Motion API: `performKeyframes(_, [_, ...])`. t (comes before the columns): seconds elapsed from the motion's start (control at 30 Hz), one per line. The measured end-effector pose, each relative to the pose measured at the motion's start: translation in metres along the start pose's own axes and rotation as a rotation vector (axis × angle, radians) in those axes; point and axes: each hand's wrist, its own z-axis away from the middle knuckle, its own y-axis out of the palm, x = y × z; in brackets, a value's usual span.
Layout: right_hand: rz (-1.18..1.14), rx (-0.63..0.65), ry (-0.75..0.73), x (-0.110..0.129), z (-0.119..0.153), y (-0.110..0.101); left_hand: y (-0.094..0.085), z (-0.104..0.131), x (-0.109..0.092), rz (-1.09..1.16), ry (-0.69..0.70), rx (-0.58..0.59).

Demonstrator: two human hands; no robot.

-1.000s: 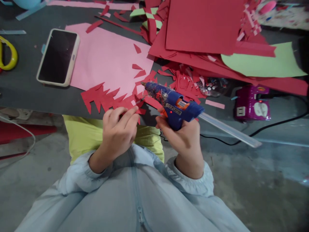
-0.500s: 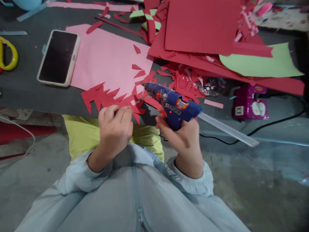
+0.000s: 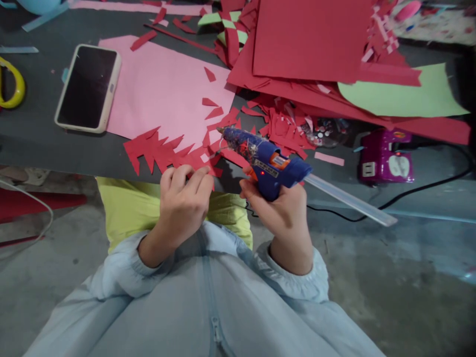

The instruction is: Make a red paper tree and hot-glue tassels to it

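Note:
A blue hot glue gun [image 3: 266,158] is in the grip of my right hand [image 3: 284,206], its nozzle pointing left over red paper scraps. A small red light glows on its side, and a clear glue stick [image 3: 349,201] sticks out of its back end. My left hand [image 3: 186,203] is at the table's front edge with its fingers curled down beside a jagged-cut red paper piece [image 3: 148,148]. The fingertips are hidden, so whatever they hold does not show. Under the jagged piece lies a pink sheet [image 3: 163,91].
Left of the pink sheet lies a phone [image 3: 88,89], then yellow-handled scissors [image 3: 17,89]. Stacked red paper [image 3: 308,39] and a green sheet [image 3: 401,91] fill the back right. A purple power socket box [image 3: 386,158] with a black cord [image 3: 416,191] stands at the right.
My left hand has shifted slightly to the right along the table's front edge, toward the glue gun. My right hand and the glue gun have stayed in place.

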Motion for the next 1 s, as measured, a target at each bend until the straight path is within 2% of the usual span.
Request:
performKeyframes(0.33, [0.02,-0.018,0.008,0.001,0.0,0.0,0.001,-0.001,-0.001,0.039,0.016,0.0])
performKeyframes(0.5, [-0.056,-0.023,0.007,0.002,0.001,-0.001,-0.002,0.004,0.015,0.027,-0.063,-0.096])
performKeyframes(0.6, [-0.087,-0.019,0.037,0.002,0.002,-0.001,-0.001,0.009,0.025,0.002,-0.093,-0.1])
performKeyframes(0.9, [-0.215,-0.03,0.098,-0.009,0.01,0.001,0.003,0.025,0.03,-0.042,0.06,0.064])
performKeyframes(1.0, [-0.235,-0.034,0.096,-0.013,0.015,0.001,0.0,0.03,0.032,-0.075,0.103,0.035])
